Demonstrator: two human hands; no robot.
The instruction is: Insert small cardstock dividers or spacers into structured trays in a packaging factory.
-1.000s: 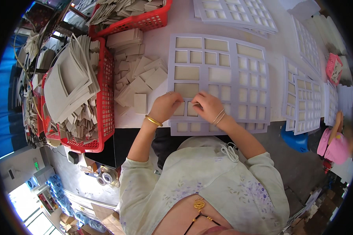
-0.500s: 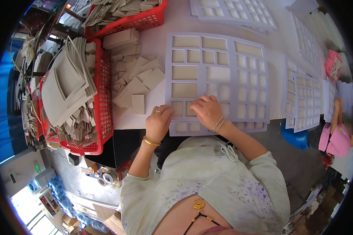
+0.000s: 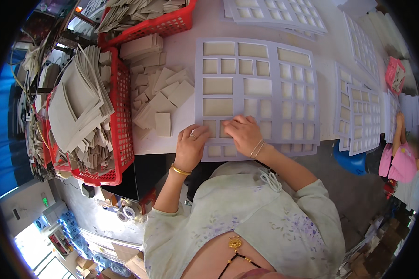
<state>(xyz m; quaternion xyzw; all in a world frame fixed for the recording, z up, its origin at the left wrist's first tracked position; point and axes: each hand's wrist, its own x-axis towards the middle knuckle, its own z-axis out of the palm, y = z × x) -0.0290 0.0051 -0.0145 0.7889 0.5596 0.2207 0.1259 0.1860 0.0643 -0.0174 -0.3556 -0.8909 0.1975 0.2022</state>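
A white board with rows of cut-out windows [image 3: 239,86] lies before me on top of a similar board [image 3: 219,157], whose lower edge shows. Grey cardboard pieces [image 3: 218,107] fill many of the windows. My left hand [image 3: 191,148], with a ring and a gold bangle, rests at the board's lower left edge, its fingers bent and together beside a small window. My right hand [image 3: 243,136] has its curled fingertips down on the neighbouring small window, touching the grey piece there. Whatever is under or between the fingers of either hand is hidden.
Loose grey cardboard pieces [image 3: 163,124] lie left of the board. Red baskets [image 3: 122,118] full of cardboard offcuts stand farther left. More windowed boards [image 3: 365,122] lie to the right and others [image 3: 284,16] at the back. Another person's arm [image 3: 398,125] shows at the far right.
My left hand has shifted slightly right, its fingers now over the board's edge. My right hand has moved a little left and down, its fingers still bent on the small window.
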